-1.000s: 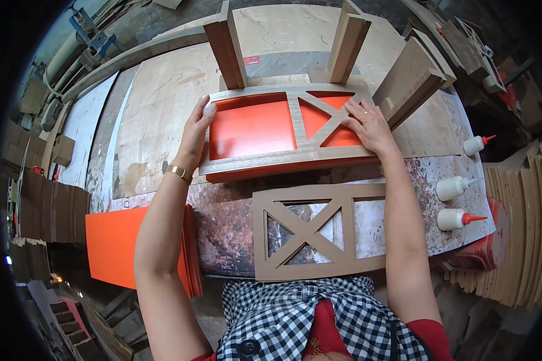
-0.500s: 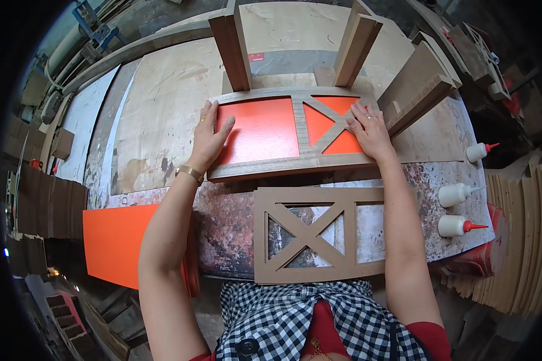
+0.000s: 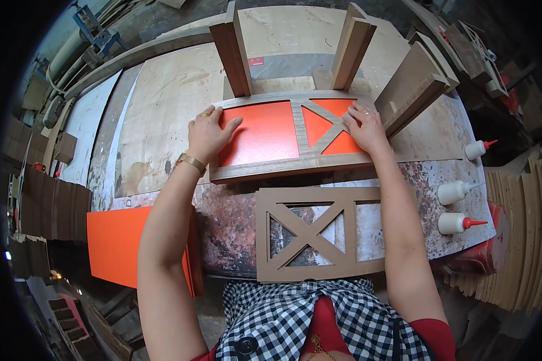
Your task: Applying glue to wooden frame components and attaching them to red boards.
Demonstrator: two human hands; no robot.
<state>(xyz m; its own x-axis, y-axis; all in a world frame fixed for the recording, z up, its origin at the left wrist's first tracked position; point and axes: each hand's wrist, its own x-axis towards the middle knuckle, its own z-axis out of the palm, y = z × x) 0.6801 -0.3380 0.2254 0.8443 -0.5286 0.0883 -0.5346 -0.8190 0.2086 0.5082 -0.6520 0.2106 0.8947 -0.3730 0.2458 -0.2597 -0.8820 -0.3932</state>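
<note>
An orange board with a light wooden frame over it makes a panel, one half plain, the other crossed by an X. My left hand rests at its left end, thumb stretched over the orange face, fingers apart on the edge. Across the right end lies my right hand, fingers bent over the X and touching the wood. Both hands are open. Upright wooden posts stand behind the panel, one at left and one at right.
Brown cut-out frames lie stacked in front of me, beside orange boards. Several glue bottles, including one with a red tip, stand at right. A wide board stands upright near the panel's right end. Brown stacked boards are at far left.
My left hand's fingers have bent, and its thumb reaches further over the orange face. My right hand's fingers have curled a little more. The panel shows no clear movement.
</note>
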